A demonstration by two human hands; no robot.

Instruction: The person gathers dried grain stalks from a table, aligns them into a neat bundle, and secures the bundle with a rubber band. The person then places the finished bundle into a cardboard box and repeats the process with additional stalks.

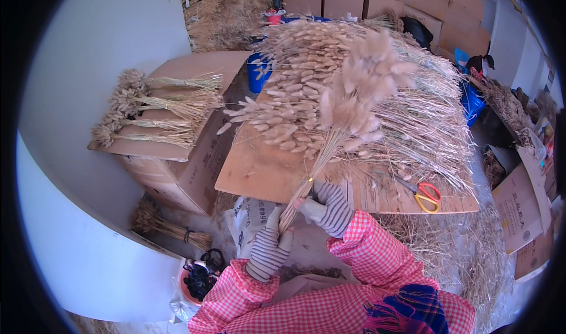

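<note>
- My left hand [268, 248] is closed around the bottom of the stems of a bunch [348, 107] of dry fluffy grass.
- My right hand [327, 207] grips the same stems, just above the left one (both hands wear striped gloves).
- The bunch is long and thin at the bottom and wide at the top. Its long line runs from my hands, low and near me, up and away to the right.
- The fluffy heads point away from me. The cut ends point back at me.
- The bunch hangs over a brown board [259, 172], above a big loose pile [424, 128] of the same grass lying there.
- I hold one bunch.
- One pair of scissors [425, 196], red and yellow, lies on the board to the right of my hands.
- Four tied bunches [159, 113] lie side by side on a box [188, 175] to my left, heads pointing left.
- One more tied bunch [168, 227] lies on the floor below that box.
- A person [482, 63] sits far off at the top right, by a blue crate [471, 101].
</note>
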